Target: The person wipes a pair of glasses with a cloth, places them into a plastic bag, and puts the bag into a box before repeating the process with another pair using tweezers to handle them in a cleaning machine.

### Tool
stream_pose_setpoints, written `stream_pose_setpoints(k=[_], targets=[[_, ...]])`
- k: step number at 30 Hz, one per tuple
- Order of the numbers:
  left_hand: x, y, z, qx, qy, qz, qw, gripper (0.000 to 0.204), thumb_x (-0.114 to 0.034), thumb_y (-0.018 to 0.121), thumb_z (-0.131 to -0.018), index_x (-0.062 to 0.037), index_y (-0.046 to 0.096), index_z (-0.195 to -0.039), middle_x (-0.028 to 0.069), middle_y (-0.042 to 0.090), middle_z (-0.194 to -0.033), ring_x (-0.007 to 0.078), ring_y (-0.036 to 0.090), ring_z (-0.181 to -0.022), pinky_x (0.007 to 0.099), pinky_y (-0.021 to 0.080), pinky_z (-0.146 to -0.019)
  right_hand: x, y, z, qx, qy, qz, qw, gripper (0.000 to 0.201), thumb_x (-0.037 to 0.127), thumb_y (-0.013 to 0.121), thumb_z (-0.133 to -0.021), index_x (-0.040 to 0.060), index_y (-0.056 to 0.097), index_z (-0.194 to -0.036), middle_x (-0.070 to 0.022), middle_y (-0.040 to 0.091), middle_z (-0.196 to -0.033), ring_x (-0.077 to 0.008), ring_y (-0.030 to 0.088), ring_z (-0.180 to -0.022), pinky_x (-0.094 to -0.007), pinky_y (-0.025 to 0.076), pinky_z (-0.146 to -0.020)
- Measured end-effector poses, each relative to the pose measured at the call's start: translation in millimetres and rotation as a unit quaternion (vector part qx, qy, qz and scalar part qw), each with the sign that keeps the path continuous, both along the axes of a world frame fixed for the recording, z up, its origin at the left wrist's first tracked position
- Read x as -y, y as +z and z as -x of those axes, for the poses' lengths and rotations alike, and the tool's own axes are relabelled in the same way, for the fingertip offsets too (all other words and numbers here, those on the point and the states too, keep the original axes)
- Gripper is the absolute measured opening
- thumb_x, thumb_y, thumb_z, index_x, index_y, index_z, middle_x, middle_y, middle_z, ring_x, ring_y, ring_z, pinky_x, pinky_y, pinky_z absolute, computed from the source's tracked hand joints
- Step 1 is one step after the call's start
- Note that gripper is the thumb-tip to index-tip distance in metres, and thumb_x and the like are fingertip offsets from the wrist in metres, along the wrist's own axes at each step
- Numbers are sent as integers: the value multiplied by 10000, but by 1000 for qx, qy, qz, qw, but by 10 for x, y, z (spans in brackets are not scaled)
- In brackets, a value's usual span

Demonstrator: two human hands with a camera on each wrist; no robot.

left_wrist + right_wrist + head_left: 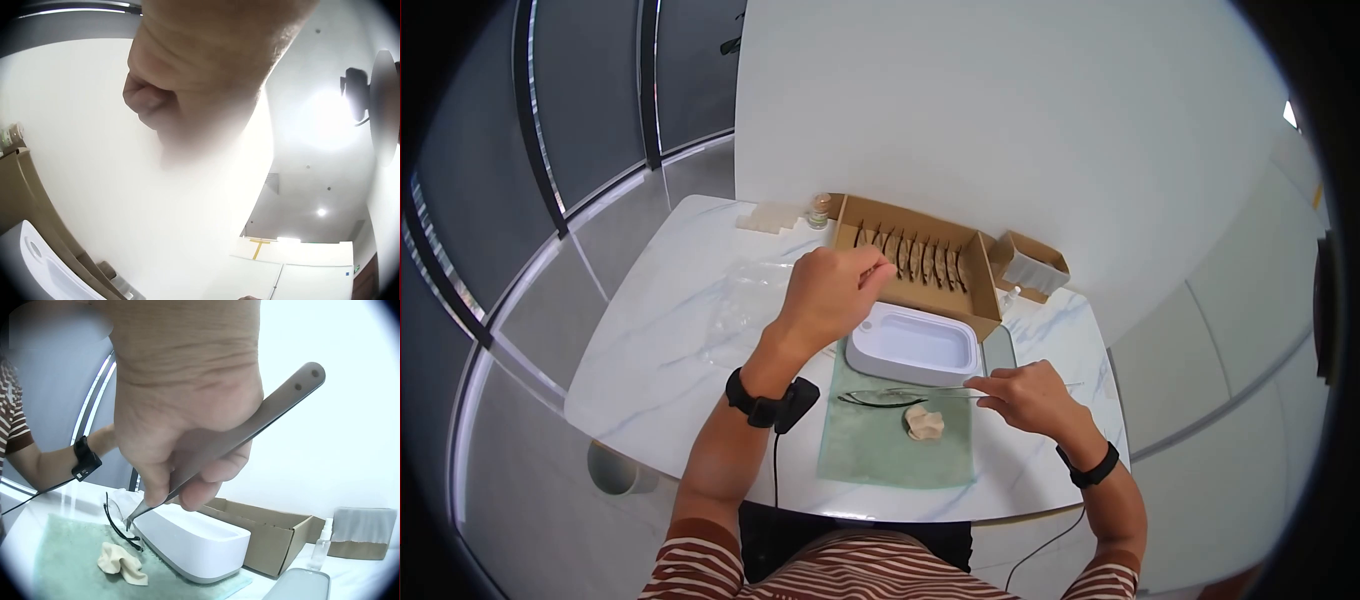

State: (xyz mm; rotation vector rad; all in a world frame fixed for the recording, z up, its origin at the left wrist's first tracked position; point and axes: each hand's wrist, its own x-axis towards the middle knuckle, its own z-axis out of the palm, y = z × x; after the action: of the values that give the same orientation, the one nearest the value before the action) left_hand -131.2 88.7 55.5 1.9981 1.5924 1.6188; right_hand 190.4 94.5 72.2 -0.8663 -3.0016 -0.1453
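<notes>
My left hand is raised over the front left of the cardboard box, fingers curled and thumb against them; nothing shows in it. In the left wrist view, the curled left fingers are partly blurred. My right hand grips metal tweezers, whose narrow tips point down at the dark-rimmed glasses. Whether the tips pinch the glasses cannot be told. The glasses lie on a green mat, in front of a white ultrasonic-cleaner-like basin. A crumpled beige cloth lies just nearer to me.
Behind the basin, the cardboard box holds several dark, curved items in a row. A smaller box and a spray bottle stand to its right. At left are clear plastic and a small jar.
</notes>
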Motion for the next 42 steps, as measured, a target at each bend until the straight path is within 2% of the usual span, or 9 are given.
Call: stream_pose_setpoints(k=[14,17,20,23,25,27,31,33,42], targets=[[-31,-18,-64,14,-14,-28,999,142,-144,711,-900,-12,721,-849,88,578,-562,166,510,-488,307,417,-512,-21,-4,-155,5,-52,19,998,368,215,819,-799,160,750,-1156,-62,699,-792,-293,656,-653,-394,512,-596],[2,2,-105,33,-14,-32,999,163,-170,687,-893,-61,660,-775,93,604,-595,293,589,-549,382,461,-532,50,8,-345,-55,-54,26,997,378,204,829,-790,154,746,-1155,-62,690,-776,-284,651,-645,-383,509,-594],[8,2,-166,49,11,-140,989,264,-61,707,-844,-36,510,-671,103,527,-597,267,495,-499,354,407,-499,177,-5,-572,-97,-87,38,991,379,202,800,-836,154,727,-1204,-57,681,-773,-249,644,-626,-362,510,-582],[34,4,-199,26,34,-231,972,352,8,708,-826,-28,408,-645,93,436,-583,226,373,-485,356,323,-477,255,-134,-799,-255,-133,43,957,370,144,775,-863,127,712,-1227,-60,662,-752,-215,618,-604,-325,503,-573],[95,-44,-261,49,39,-228,972,399,31,700,-837,-35,359,-641,71,379,-575,191,313,-496,349,277,-477,286,-251,-899,-408,-160,11,899,373,84,736,-884,110,693,-1254,-73,650,-745,-207,589,-589,-299,501,-574],[179,-111,-347,72,46,-222,971,447,54,693,-847,-43,310,-637,49,323,-566,157,253,-506,342,231,-478,245,-429,-1031,-440,-207,13,874,361,123,727,-890,95,685,-1248,-96,672,-771,-236,608,-596,-331,514,-595],[314,-381,-392,121,42,-200,971,491,45,658,-911,-69,266,-637,-5,264,-560,89,206,-536,308,179,-486,85,-767,-1224,-372,-358,-28,856,358,219,742,-888,36,674,-1188,-97,686,-759,-197,643,-664,-333,504,-633],[305,-468,-366,127,47,-207,969,498,39,645,-930,-76,254,-644,-20,257,-556,73,199,-539,301,172,-485,-48,-904,-1279,-341,-404,72,846,378,311,719,-885,81,686,-1183,-124,675,-733,-298,663,-665,-409,516,-637],[299,-668,-212,213,69,-173,959,485,32,580,-987,-109,235,-677,-65,266,-604,49,194,-593,275,175,-528,-384,-1218,-1016,-231,-387,104,886,387,299,730,-849,28,696,-1124,-165,722,-865,-347,706,-795,-440,556,-733]])
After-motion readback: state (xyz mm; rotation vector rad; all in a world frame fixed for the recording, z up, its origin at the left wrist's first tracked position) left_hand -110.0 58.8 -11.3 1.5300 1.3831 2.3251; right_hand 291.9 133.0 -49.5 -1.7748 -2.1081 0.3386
